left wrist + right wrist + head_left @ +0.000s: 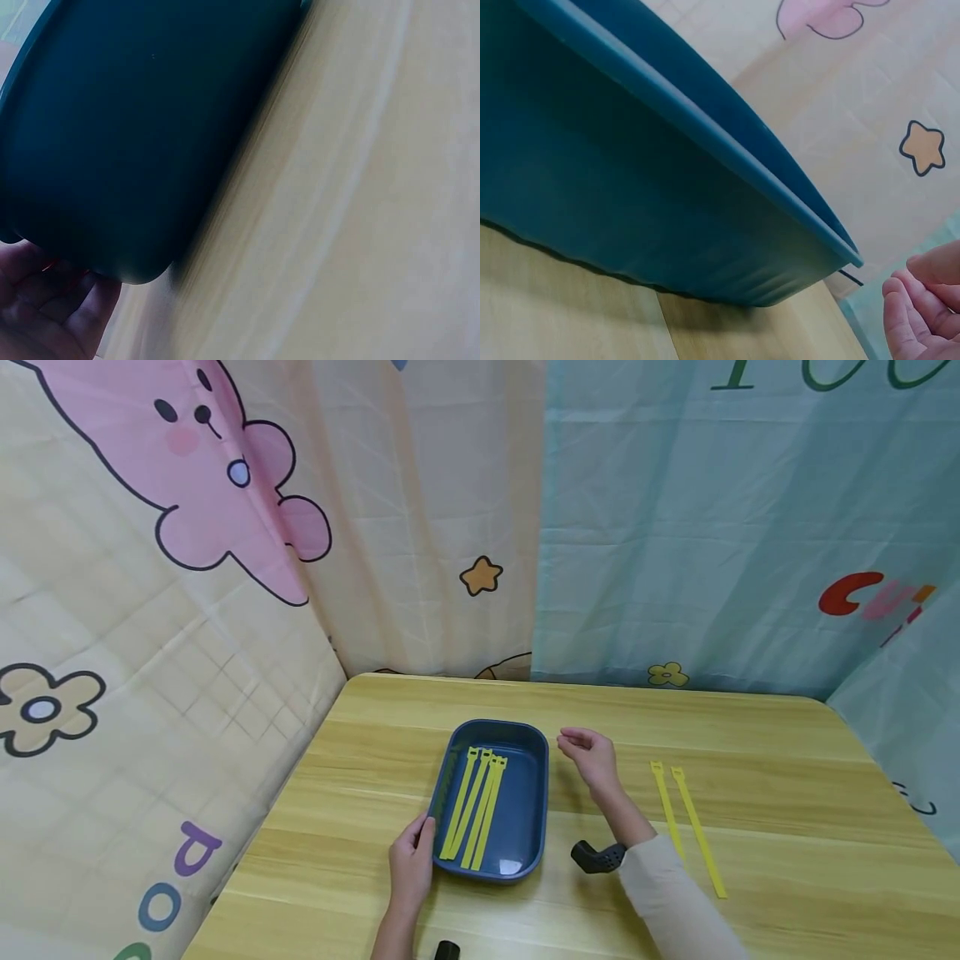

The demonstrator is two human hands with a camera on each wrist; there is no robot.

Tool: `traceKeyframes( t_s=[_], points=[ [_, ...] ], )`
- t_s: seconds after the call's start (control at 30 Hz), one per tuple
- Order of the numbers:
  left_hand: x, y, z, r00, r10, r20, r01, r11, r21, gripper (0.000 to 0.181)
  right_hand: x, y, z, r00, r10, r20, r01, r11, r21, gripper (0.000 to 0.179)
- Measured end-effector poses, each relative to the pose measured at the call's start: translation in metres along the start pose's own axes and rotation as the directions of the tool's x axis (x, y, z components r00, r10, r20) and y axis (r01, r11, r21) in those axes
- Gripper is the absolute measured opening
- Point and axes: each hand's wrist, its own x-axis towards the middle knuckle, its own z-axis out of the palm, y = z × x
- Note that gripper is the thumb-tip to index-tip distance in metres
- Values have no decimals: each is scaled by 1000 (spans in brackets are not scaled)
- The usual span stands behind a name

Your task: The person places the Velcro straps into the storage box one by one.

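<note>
A dark blue tray (528,793) with raised walls stands on the table in the head view. Several yellow cable straps (489,814) lie lengthwise in it, side by side. At the tray's near left corner my left hand (411,864) grips the rim; in the left wrist view its fingers are against the outer wall. My right hand (591,758) hovers just off the tray's far right side, fingers loosely bent, with nothing visible in them. Two more yellow straps lie on the table to the right: one (669,810) partly behind my forearm, the other (698,827) farther right.
The wooden table (810,793) extends on both sides of the tray. Printed curtains (420,527) hang behind and left of it. A black wrist device (597,857) sits at my right wrist, and another dark one (447,950) shows near my left forearm.
</note>
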Motion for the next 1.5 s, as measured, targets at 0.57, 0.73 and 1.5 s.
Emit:
traceKeyframes(
  t_s=[0.57,0.73,1.5],
  points=[
    [-1,2,1,998,51,-26,-51,999,15,32,1,12,-38,999,41,-7,-42,995,-94,33],
    [-1,2,1,998,51,-20,-51,999,14,33,1,12,-52,999,47,-25,-50,990,-133,34],
    [-3,5,-1,999,49,-7,-49,999,13,33,-1,17,-110,997,44,-62,-59,959,-276,38]
  ],
)
